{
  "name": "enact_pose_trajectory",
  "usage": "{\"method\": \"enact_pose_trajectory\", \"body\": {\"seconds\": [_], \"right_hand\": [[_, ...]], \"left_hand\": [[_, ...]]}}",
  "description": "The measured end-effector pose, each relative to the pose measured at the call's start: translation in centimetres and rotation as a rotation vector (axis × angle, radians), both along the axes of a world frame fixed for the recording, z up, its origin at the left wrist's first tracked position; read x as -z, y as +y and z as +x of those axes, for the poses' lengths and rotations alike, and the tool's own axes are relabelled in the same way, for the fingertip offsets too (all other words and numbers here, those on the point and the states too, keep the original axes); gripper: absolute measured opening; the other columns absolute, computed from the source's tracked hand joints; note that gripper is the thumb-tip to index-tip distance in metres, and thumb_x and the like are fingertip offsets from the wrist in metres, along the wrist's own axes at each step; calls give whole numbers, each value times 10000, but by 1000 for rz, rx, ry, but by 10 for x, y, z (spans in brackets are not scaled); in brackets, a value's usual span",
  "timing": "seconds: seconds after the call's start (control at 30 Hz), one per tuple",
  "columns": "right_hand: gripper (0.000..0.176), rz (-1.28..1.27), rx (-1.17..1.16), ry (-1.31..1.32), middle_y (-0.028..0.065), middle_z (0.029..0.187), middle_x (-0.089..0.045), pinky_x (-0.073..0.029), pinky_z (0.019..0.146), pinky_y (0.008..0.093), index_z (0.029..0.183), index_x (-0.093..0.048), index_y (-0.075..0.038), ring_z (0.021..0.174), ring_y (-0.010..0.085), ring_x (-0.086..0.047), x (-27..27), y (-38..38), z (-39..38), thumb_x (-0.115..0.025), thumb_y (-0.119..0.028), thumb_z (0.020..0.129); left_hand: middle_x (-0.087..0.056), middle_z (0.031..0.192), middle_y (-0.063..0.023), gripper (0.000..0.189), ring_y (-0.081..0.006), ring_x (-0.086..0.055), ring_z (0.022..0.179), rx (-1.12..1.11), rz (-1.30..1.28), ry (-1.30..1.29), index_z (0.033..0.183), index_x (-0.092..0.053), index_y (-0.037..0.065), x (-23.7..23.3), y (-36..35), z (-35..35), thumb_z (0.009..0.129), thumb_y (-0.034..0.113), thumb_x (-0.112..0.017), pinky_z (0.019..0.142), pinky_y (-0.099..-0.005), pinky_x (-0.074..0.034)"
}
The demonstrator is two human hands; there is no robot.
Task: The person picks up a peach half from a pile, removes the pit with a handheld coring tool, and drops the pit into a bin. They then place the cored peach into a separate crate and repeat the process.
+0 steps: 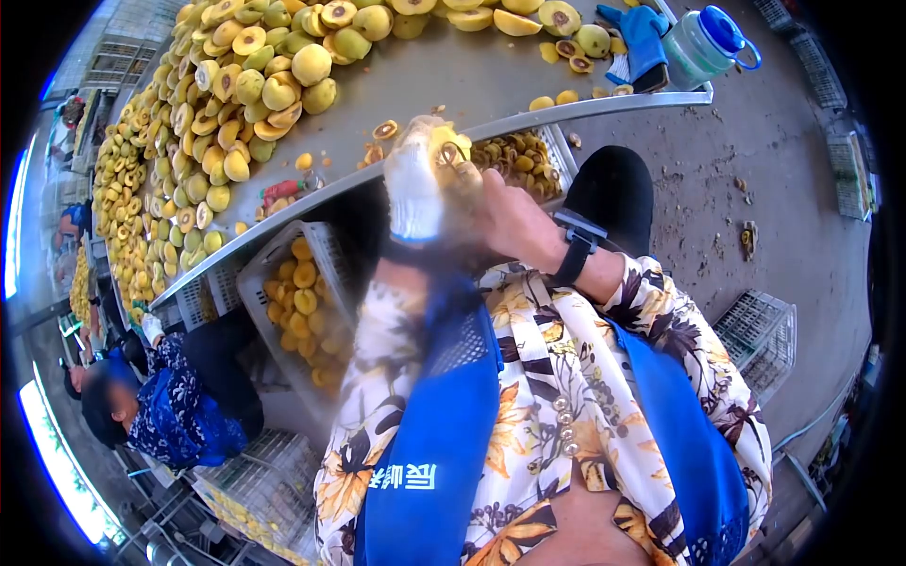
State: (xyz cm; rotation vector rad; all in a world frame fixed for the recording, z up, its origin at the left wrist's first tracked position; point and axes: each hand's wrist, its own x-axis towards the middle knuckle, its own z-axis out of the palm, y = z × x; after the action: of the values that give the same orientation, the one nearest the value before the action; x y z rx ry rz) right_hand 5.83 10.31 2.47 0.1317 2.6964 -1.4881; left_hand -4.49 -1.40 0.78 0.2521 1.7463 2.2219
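Note:
My left hand (413,189), in a white glove, is wrapped round a yellow fruit half (445,143) above the table's near edge. My right hand (517,219), bare and with a black watch at the wrist, is closed right beside the fruit. A small curved shape shows at the fruit's cut face, but what my right fingers grip is blurred. Cut fruit halves (280,91) are heaped on the metal table (363,106), beyond and left of my hands. A few brown-centred pieces (385,130) lie near the table edge.
A crate of yellow halves (304,300) and a container of fruit pieces (517,160) stand below the table edge. A bottle (703,45) and blue glove (644,42) lie at the right corner. A co-worker (189,406) sits at the left. An empty crate (755,335) is at right.

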Motion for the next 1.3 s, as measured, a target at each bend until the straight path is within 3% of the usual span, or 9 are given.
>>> {"method": "enact_pose_trajectory", "body": {"seconds": [0.07,0.3,0.4,0.53,0.57,0.63,0.93,1.13,1.3], "right_hand": [[198,26,-22,-38,240,661,-550,-422,539,472,884,-393,43,630,425,-557,-2,1,0,-543,-36,780],[232,-128,143,94,257,704,-556,-436,583,462,904,-383,28,674,445,-554,2,-12,-2,-555,-45,765],[218,-162,195,82,244,688,-558,-441,576,454,885,-390,31,650,437,-563,2,-13,2,-552,-51,765],[225,-153,134,-95,262,711,-570,-449,595,456,899,-400,45,691,441,-578,-1,-7,4,-549,-62,768],[225,-115,86,-118,268,719,-573,-450,598,454,898,-406,48,700,440,-581,-1,-4,3,-550,-66,768],[225,-43,-12,-165,279,735,-578,-453,603,452,898,-417,54,717,438,-588,0,0,2,-551,-74,769],[233,-281,136,110,222,706,-586,-470,539,404,980,-453,35,618,360,-601,-7,-13,-1,-527,-82,793],[159,-824,78,-449,18,616,-514,-352,348,214,978,-439,-24,384,71,-435,-23,-10,4,-495,-93,846],[207,-933,21,-467,10,597,-448,-341,343,225,1031,-405,-32,401,76,-416,-19,-10,4,-476,-57,838]], "left_hand": [[-627,908,-94,206,-180,-614,795,63,-368,434,946,-574,5,-1,-6,-3,907,169,-456,691,-292,-498],[-634,959,-98,264,-140,-582,824,-354,-174,40,1070,-586,-23,-32,29,22,932,181,-493,702,-282,-472],[-604,1082,-170,292,-251,-585,979,-263,-422,528,1116,-571,-15,-18,21,32,959,187,-430,852,-331,-459],[-620,828,-74,237,-196,-580,716,-294,-21,-260,1012,-575,-15,-39,32,26,877,180,-564,640,-323,-493],[-626,941,-115,343,-194,-605,844,-141,-101,-102,1033,-581,-20,-21,23,20,954,238,-369,760,-304,-492],[-622,900,-93,326,-175,-602,831,32,-368,424,1028,-587,-1,-10,6,6,948,240,-383,739,-290,-494],[-617,848,-118,251,-223,-597,743,-234,292,-361,1038,-558,23,-24,28,19,911,239,-549,657,-293,-492],[-617,793,-122,331,-254,-609,693,46,294,-558,963,-563,58,-20,14,7,875,378,-569,613,-359,-521],[-610,815,-120,331,-254,-597,682,3,387,-579,950,-560,66,-20,22,9,864,384,-582,587,-345,-513]]}}
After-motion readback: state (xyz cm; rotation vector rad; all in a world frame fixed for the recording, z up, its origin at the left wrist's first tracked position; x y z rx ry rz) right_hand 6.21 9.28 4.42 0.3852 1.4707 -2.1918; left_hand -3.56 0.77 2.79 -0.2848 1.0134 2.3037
